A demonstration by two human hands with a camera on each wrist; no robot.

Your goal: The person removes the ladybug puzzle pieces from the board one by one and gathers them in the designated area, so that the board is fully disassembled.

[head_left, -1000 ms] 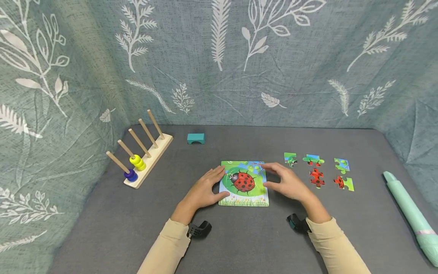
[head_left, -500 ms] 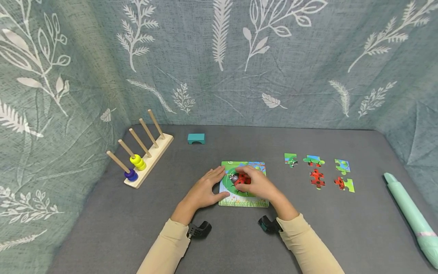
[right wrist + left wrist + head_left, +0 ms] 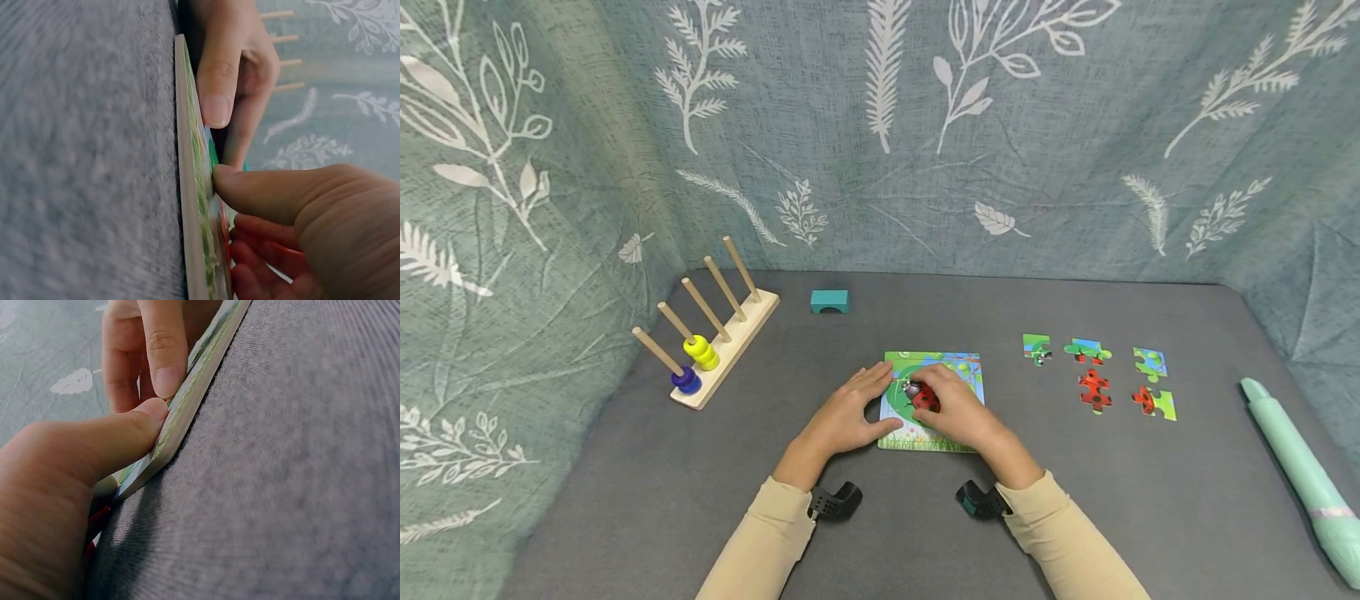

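Note:
A square puzzle board (image 3: 898, 440) with a ladybug picture lies flat on the dark grey table. My left hand (image 3: 844, 417) rests at its left side, with the thumb (image 3: 134, 428) lying on the surface near the front corner. Over the middle of the picture is my right hand (image 3: 958, 410); its thumb (image 3: 250, 187) and bent fingertips touch the board, and the palm hides part of the ladybug. No loose piece shows between those fingers. Right of the board lie several loose jigsaw pieces, among them a red one (image 3: 1095, 390) and a green corner one (image 3: 1037, 348).
On the left stands a wooden peg rack (image 3: 739, 337) with yellow rings (image 3: 702, 353) and blue rings (image 3: 687, 381). A teal arch block (image 3: 830, 301) sits at the back. A long mint-green object (image 3: 1296, 467) lies along the right edge. Patterned cloth (image 3: 880, 208) hangs behind.
My right hand has moved left from the board's right edge onto the middle of the ladybug picture. The left hand and the loose pieces have stayed in place.

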